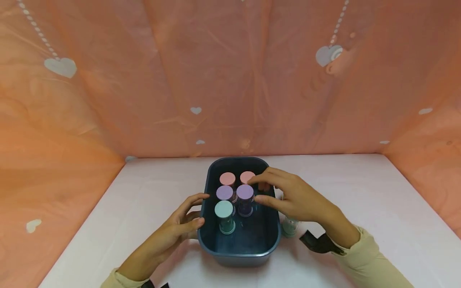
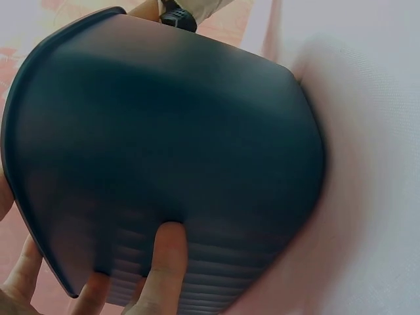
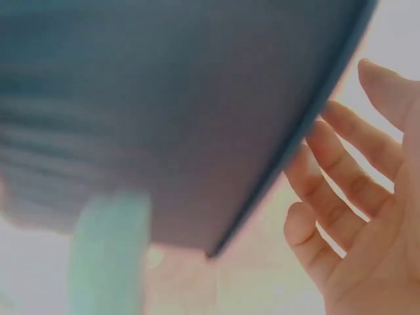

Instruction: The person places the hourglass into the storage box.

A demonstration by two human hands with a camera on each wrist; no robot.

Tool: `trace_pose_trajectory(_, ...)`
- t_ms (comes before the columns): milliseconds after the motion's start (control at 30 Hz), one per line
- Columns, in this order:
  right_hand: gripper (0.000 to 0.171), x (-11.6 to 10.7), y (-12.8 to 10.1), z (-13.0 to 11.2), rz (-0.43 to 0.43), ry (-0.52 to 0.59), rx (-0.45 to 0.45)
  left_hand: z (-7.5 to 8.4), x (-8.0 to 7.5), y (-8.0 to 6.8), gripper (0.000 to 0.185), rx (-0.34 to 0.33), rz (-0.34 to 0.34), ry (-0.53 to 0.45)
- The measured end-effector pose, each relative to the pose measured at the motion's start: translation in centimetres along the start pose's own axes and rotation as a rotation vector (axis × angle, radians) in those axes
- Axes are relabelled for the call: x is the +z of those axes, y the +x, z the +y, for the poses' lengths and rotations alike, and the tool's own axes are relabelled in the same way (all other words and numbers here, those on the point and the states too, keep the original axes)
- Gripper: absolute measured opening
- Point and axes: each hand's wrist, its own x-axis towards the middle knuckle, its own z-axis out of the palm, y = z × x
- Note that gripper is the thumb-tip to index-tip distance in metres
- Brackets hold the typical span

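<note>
A dark blue rectangular bin (image 1: 253, 244) holds several small clear jars with coloured lids. Two pink-lidded jars (image 1: 227, 179) stand at the back, two purple-lidded jars (image 1: 225, 193) in the middle, and a mint-lidded jar (image 1: 224, 216) front left. My left hand (image 1: 176, 226) holds the bin's left side, fingertips at the rim and others on the outer wall (image 2: 157, 151). Over the bin's right rim, my right hand (image 1: 288, 194) has thumb and fingers spread close beside the right purple-lidded jar (image 1: 245, 200). The right wrist view shows its fingers (image 3: 338, 213) loosely bent.
Outside the bin on the right, another mint-coloured jar (image 1: 289, 227) stands on the white table (image 1: 162, 176), partly hidden under my right hand; its blurred mint lid (image 3: 111, 256) shows in the right wrist view. Orange sheeting (image 1: 223, 80) with hearts encloses the table's back and sides.
</note>
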Motion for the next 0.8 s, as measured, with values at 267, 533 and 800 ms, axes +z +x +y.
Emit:
trace_pose_trajectory(267, 0.032, -1.8, -2.9, 2.9, -0.001, -0.06, 0.104, -0.3, -0.1, -0.2, 0.054, 0.01, -0.01, -0.001)
trace_pose_trajectory(533, 0.028, -3.5, -4.3, 4.8, -0.035, -0.106, 0.152, -0.5, -0.1, -0.2, 0.055, 0.0, -0.01, 0.0)
trace_pose_trajectory(800, 0.036, -5.2, -5.1, 5.8, -0.087, -0.159, 0.252, -0.3, -0.3, 0.0, 0.057, -0.004, 0.006, 0.013)
